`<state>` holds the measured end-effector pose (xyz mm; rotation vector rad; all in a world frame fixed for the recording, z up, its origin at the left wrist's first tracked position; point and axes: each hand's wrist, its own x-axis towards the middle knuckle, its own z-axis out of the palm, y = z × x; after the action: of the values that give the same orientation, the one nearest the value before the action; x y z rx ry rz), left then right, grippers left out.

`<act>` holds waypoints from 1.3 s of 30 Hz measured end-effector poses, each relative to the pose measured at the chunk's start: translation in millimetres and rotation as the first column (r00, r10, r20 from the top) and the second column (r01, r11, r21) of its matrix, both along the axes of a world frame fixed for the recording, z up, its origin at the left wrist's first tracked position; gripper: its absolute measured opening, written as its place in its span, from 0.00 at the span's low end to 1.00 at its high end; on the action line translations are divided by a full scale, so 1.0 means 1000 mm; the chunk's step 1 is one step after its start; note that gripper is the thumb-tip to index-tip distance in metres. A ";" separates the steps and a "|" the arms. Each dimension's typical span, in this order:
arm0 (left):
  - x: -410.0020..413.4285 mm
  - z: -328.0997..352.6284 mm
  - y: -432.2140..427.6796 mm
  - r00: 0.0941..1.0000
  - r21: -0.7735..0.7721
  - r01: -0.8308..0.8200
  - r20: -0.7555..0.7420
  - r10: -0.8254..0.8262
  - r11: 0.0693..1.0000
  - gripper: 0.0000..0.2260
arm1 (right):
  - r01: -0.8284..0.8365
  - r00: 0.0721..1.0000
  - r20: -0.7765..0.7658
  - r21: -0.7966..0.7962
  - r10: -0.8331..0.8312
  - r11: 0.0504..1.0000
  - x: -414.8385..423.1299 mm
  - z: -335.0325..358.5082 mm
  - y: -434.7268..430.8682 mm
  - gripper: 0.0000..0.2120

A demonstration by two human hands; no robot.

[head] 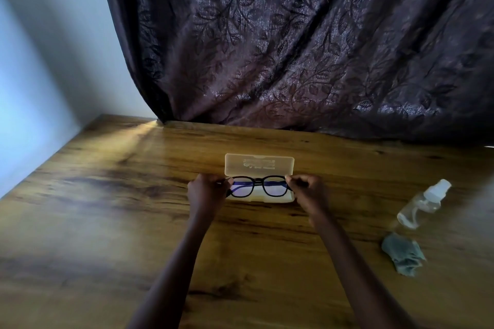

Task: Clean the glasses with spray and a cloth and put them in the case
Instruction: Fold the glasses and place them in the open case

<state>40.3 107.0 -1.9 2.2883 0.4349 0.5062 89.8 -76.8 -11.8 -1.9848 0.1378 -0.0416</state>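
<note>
Glasses (256,186) sit at the open case (259,165) on the surface (107,222), perhaps not yet resting in it. The left grip (207,191) and right grip (306,189) each pinch a frame end. They look light, thin and fragile, so they are best held by the frame, off the lenses.

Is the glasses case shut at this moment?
No, the case lid stands open behind the glasses, which the left hand and right hand hold by the ends over its base.
</note>
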 end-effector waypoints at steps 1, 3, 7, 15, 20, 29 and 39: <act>0.000 0.000 -0.001 1.000 -0.006 -0.002 0.015 0.002 1.000 0.09 | 0.006 1.000 0.007 -0.004 -0.006 1.000 -0.001 -0.001 0.001 0.11; -0.001 -0.001 -0.003 0.999 -0.008 -0.004 0.054 0.004 1.000 0.09 | 0.025 0.999 0.024 -0.006 -0.025 1.000 -0.003 -0.004 0.001 0.10; -0.002 -0.002 -0.008 0.996 -0.002 -0.026 0.083 0.026 1.000 0.11 | 0.046 0.996 0.075 -0.006 -0.045 0.999 -0.007 -0.010 0.000 0.08; -0.007 -0.006 -0.002 0.986 0.008 0.107 0.128 -0.107 0.994 0.15 | 0.090 0.980 0.190 -0.123 -0.066 0.988 -0.008 -0.012 0.005 0.08; -0.009 -0.008 -0.002 0.987 0.060 0.107 0.115 -0.114 0.992 0.15 | 0.096 0.968 0.245 -0.161 -0.054 0.982 -0.011 -0.014 0.012 0.09; -0.011 -0.006 -0.005 0.990 0.132 0.062 0.121 -0.078 0.989 0.22 | 0.025 0.984 0.180 -0.232 0.017 0.972 -0.019 -0.011 0.010 0.16; -0.010 -0.004 -0.001 0.990 -0.055 0.132 0.053 -0.129 0.990 0.16 | 0.020 0.994 0.111 -0.135 -0.005 0.991 -0.019 -0.005 0.015 0.21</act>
<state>30.2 106.2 -6.1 2.2263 0.2702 0.4766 70.4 -61.6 -16.7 -2.1123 0.0770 -0.1732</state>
